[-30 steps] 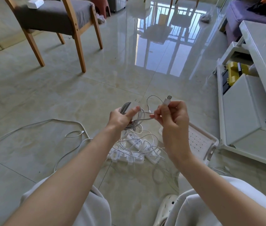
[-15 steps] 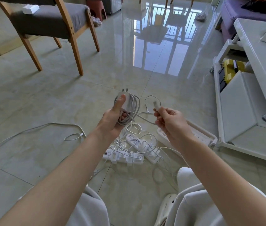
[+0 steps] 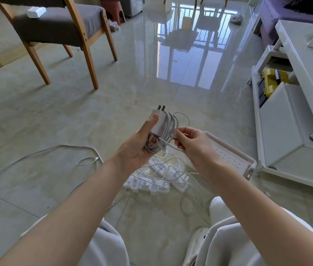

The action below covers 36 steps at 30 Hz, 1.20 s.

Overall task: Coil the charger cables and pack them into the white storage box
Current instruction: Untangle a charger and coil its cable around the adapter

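The left grip [image 3: 138, 148] is curled round a white square charger plug [image 3: 157, 123] and the grey-white cable [image 3: 168, 129] wound in loops beside it. Its thumb lies flat along the plug's face, and the two metal prongs point up and away from the person. The right grip [image 3: 196, 146], just beside the left one, pinches the free strand of that same cable between thumb and forefinger where it leaves the bottom of the coil. Just beyond and partly under the right grip lies the white plastic storage box [image 3: 230, 158] with a perforated bottom, on the glossy beige tiled floor [image 3: 56, 121]. Below both grips on the floor sits a tangle of white power strips and thin white cables [image 3: 157, 179]. Well to the left of the left grip, a long loose white cable [image 3: 63, 145] trails across the tiles. Far beyond the left grip stands a wooden chair with a grey cushion [image 3: 56, 25], and to the right of the right grip is a white low tabletop [image 3: 305, 60].
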Available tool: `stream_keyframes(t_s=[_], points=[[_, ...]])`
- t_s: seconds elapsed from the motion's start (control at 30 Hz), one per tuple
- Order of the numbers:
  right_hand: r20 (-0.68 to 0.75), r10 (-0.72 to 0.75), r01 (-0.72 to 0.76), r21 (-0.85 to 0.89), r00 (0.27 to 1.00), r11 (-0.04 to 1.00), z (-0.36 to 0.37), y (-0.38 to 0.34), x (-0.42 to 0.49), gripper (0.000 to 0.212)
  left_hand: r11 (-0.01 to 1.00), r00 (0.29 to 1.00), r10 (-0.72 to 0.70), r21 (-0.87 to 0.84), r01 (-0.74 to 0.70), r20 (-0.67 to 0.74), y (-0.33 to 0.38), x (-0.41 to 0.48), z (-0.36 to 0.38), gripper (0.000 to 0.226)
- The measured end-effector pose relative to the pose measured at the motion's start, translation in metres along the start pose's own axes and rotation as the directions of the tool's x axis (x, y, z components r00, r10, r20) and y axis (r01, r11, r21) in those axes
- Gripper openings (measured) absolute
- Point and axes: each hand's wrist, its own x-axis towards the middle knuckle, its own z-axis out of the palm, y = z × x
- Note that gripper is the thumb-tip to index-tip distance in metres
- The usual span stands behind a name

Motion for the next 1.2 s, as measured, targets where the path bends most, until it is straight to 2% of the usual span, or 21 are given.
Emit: stream_keyframes(t_s=[0.13,0.23,0.3,0.5,0.6,0.73,0.83,1.03,1.2], points=[[-0.046,-0.107,0.106,-0.034,0.993,0.994,0.002,0.001,0.001,0.01,1.0,0.999,0.022,0.005,-0.022,-0.024,0.001,0.0,0.003,0.033],[-0.057,-0.13,0.13,-0.013,0.99,0.991,0.004,0.002,0.001,0.01,0.999,0.998,0.043,-0.007,-0.044,-0.038,0.001,0.0,0.002,0.033],[-0.022,-0.115,0.115,0.009,0.993,0.993,0.004,0.002,-0.001,0.009,0.999,0.998,0.052,-0.009,-0.053,-0.034,0.002,-0.001,0.003,0.033],[0.174,-0.112,0.098,0.084,0.978,0.992,-0.001,-0.008,-0.02,0.023,0.999,0.998,0.046,0.017,-0.045,-0.05,-0.001,-0.002,0.003,0.037],[0.211,-0.079,0.065,0.075,0.974,0.995,-0.003,-0.009,-0.025,0.025,0.996,0.995,0.071,0.051,-0.067,-0.069,-0.007,-0.001,0.004,0.043],[0.208,-0.075,0.08,-0.017,0.975,0.997,-0.002,-0.003,-0.026,0.04,0.997,0.988,0.069,0.035,-0.064,-0.139,-0.013,0.002,0.006,0.043],[0.193,-0.08,0.078,0.019,0.978,0.997,-0.001,0.0,-0.025,0.048,0.999,0.985,0.051,0.009,-0.051,-0.165,-0.013,0.004,0.006,0.041],[0.125,0.003,-0.009,0.054,0.992,0.999,0.009,0.01,-0.024,0.041,0.998,0.973,0.055,0.016,-0.053,-0.222,-0.014,0.004,0.007,0.042],[0.084,-0.077,0.083,-0.064,0.993,0.995,0.02,0.017,-0.027,0.042,0.996,0.952,0.077,0.057,-0.062,-0.297,-0.014,0.005,0.006,0.049]])
